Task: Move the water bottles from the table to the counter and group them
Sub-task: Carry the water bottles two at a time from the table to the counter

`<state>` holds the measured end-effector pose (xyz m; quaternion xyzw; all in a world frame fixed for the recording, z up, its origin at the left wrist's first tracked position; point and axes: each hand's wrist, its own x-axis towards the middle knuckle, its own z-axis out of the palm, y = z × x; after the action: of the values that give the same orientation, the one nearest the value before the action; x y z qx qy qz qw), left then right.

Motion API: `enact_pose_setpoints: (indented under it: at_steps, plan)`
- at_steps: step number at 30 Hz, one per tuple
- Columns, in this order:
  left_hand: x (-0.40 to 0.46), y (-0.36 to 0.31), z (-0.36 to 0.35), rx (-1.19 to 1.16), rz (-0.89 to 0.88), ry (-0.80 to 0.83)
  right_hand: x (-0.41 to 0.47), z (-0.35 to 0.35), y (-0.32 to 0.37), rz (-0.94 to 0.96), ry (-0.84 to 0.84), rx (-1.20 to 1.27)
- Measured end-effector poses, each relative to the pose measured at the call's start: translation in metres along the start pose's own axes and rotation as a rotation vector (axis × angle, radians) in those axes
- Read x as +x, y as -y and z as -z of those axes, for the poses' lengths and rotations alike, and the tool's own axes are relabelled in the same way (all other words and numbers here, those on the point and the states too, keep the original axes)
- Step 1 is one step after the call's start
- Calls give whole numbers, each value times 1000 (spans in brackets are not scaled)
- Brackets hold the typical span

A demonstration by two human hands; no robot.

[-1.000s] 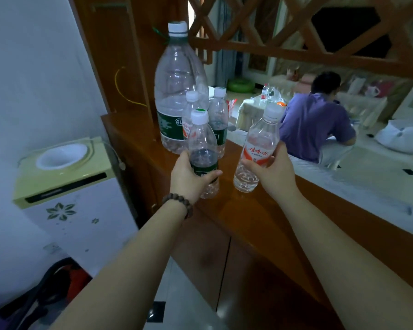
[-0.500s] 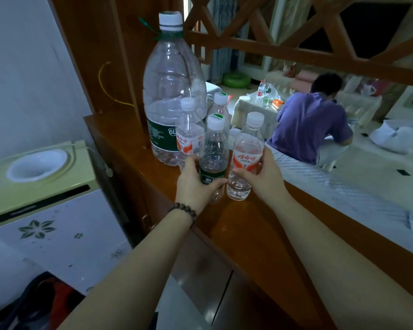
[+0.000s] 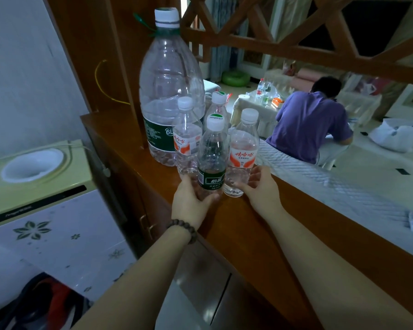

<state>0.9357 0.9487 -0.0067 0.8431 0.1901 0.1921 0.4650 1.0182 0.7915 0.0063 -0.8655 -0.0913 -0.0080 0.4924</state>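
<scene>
On the wooden counter [image 3: 248,234] stands a large 6L bottle [image 3: 169,91] with small bottles grouped in front of it. My left hand [image 3: 191,203] grips the base of a green-labelled bottle [image 3: 212,158] standing on the counter. My right hand [image 3: 260,189] holds the lower part of a red-labelled bottle [image 3: 242,151] beside it, also standing on the counter. Behind them stand another red-labelled bottle [image 3: 186,139] and a green-capped bottle [image 3: 218,103], partly hidden.
A wooden lattice screen [image 3: 296,39] rises above the counter. A water dispenser [image 3: 36,186] stands to the left, below counter height. Beyond the counter a person in a purple shirt [image 3: 310,125] sits by a table [image 3: 253,103] with more bottles on it.
Both hands brought their bottles in toward the group and set them down on the counter next to the others. The right bottle went from tilted to upright.
</scene>
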Motion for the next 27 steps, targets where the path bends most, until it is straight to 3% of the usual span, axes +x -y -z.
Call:
enact_pose_setpoints:
  at_steps: [15, 21, 27]
  plan:
    - [-6, -12, -2, 161, -43, -16, -16, 8, 10, 6, 4, -41]
    - [-31, -1, 25, 357, -97, -105, -66, 10, 18, 231, -27, -223]
    - [-69, 27, 75, 571, 12, -230, -111, -33, 39, 497, 101, -330]
